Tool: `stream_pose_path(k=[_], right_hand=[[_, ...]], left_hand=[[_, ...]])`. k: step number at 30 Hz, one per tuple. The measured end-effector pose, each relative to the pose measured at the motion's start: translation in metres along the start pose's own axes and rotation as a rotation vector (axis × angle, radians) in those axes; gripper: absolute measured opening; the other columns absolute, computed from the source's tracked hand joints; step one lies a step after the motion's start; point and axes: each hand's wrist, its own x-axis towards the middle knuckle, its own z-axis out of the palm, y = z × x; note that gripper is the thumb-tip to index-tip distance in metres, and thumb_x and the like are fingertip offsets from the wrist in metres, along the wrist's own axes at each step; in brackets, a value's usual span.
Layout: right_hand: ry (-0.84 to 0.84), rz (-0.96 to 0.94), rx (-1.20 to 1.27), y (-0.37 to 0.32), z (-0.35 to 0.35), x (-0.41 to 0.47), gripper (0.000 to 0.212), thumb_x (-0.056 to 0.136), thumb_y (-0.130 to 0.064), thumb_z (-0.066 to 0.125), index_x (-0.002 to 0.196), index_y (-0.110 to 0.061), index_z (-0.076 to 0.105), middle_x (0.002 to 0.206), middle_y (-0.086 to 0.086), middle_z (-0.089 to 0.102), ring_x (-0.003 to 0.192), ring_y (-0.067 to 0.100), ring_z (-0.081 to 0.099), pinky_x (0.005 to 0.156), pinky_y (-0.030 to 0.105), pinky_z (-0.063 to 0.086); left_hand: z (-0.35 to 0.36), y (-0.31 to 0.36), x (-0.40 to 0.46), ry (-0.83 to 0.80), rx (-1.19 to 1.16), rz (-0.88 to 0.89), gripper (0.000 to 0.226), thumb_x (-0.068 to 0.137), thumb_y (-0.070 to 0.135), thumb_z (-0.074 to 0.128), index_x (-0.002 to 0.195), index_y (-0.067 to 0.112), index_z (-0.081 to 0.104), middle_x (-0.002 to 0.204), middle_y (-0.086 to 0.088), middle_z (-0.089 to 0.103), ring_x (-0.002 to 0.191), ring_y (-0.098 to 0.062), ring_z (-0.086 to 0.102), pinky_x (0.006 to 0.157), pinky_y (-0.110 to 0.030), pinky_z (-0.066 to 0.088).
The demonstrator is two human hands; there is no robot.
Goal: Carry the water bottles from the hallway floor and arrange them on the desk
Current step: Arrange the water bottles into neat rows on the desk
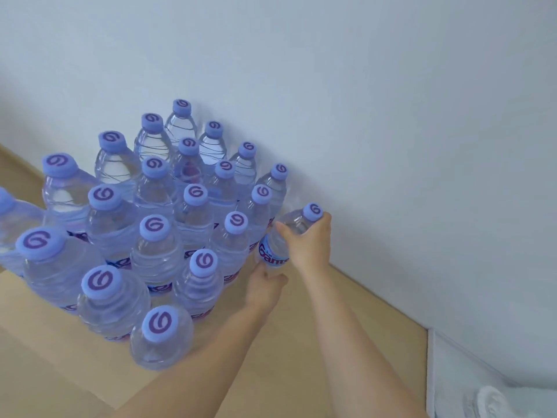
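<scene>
While the cluster of clear plastic water bottles with lilac screw caps (156, 233) stood upright on the pale wooden floor (346, 321) against the white wall (361, 101), one clear bottle with a blue-and-pink label (281, 239) at the cluster's right edge was tilted out of line. Its long axis leaned so that the cap pointed up and to the right, toward the wall, while its base swung down and left toward the pack. Both hands were clamped on it. The right hand (307, 242) wrapped around the shoulder and upper body just under the cap, thumb on the near side. The left hand (265, 282) gripped the lower end from beneath, its fingers curled around the base. The two hands sat close together along the bottle, right above and left below, neither touching any other bottle.

From where I stood, the bottle looked half-lifted, its base hidden behind the left hand, so I could not tell whether it touched the floor. The right hand seemed to have the firmer hold for carrying it off. No desk was visible, and a white folded cloth (488, 399) lay in the far corner.
</scene>
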Motion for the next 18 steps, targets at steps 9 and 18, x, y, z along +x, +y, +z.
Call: stream_pose_path(k=[9, 18], right_hand=[[0.05, -0.092, -0.056, 0.007, 0.017, 0.032, 0.065, 0.068, -0.04, 0.079, 0.114, -0.011, 0.042, 0.115, 0.004, 0.051, 0.106, 0.025, 0.052, 0.077, 0.033, 0.044], [0.063, -0.114, -0.041, 0.01, 0.019, 0.042, 0.071, 0.071, -0.035, 0.079, 0.124, -0.004, 0.041, 0.121, 0.011, 0.047, 0.112, 0.029, 0.047, 0.08, 0.029, 0.037]], left_hand=[[0.021, 0.008, 0.036, 0.023, -0.1, -0.022, 0.047, 0.087, 0.001, 0.05, 0.132, 0.015, 0.048, 0.125, -0.014, 0.059, 0.115, -0.027, 0.052, 0.086, -0.028, 0.041], [0.026, 0.003, 0.051, 0.0, -0.042, -0.053, 0.047, 0.093, 0.003, 0.044, 0.139, 0.004, 0.039, 0.135, -0.022, 0.049, 0.128, -0.032, 0.045, 0.103, -0.038, 0.039]])
